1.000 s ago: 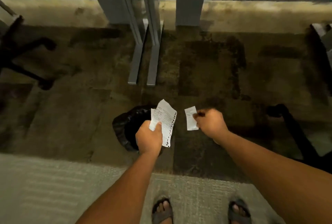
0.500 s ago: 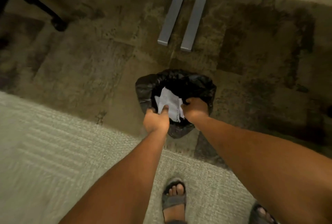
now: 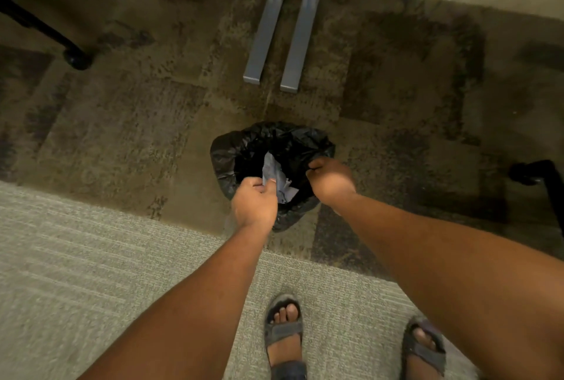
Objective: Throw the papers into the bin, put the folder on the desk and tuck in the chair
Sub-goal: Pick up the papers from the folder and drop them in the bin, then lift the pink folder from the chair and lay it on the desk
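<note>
A small bin lined with a black bag (image 3: 232, 157) stands on the carpet right in front of me. My left hand (image 3: 254, 202) is over its near rim, with thumb and fingers pinched on a white sheet of paper (image 3: 270, 169) that hangs into the opening. More white paper (image 3: 288, 189) lies lower inside the bag. Over the bin's right rim is my right hand (image 3: 329, 179), fingers curled shut, with no paper visible in it. No folder is in view, and of the desk only its legs show.
Two grey metal desk legs (image 3: 265, 28) run along the floor just beyond the bin. A black chair base with a castor (image 3: 74, 57) is at far left, another chair leg (image 3: 537, 170) at far right. My sandalled feet (image 3: 283, 331) stand on the lighter carpet.
Both hands have gone from holding papers up in the air down into the bin's mouth. The small piece has left my right hand. My view has tilted down and moved closer.
</note>
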The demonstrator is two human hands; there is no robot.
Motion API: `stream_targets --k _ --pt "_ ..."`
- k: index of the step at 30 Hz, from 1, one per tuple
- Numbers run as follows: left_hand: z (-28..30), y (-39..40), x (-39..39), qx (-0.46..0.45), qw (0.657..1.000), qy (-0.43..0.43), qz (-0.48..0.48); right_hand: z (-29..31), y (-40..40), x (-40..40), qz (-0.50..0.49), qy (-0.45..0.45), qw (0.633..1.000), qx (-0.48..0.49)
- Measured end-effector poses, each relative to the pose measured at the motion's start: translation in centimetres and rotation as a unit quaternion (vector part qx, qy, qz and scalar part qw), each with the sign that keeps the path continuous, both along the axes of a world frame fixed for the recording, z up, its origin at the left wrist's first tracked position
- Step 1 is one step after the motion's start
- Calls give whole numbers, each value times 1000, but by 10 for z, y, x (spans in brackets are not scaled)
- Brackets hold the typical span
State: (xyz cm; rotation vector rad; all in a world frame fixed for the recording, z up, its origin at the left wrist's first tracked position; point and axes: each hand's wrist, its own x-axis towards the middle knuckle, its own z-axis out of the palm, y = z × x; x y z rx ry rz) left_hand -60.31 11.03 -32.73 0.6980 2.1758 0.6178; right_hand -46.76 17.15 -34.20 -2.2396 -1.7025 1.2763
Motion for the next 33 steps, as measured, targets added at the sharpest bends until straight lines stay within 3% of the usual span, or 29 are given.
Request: stream_targets --k 8,15,24,33 --pt "87 22 73 44 997 -26 -54 117 7 81 3 -20 998 68" --pt "174 45 166 80 988 -19 -129 210 -1 177 -92 -30 987 131" --pt "250 43 297 128 963 -38 -232 292 -33 314 -177 -38 965 189" --pt "287 12 433 150 923 -63 -349 335 -92 444 -276 -43 937 212"
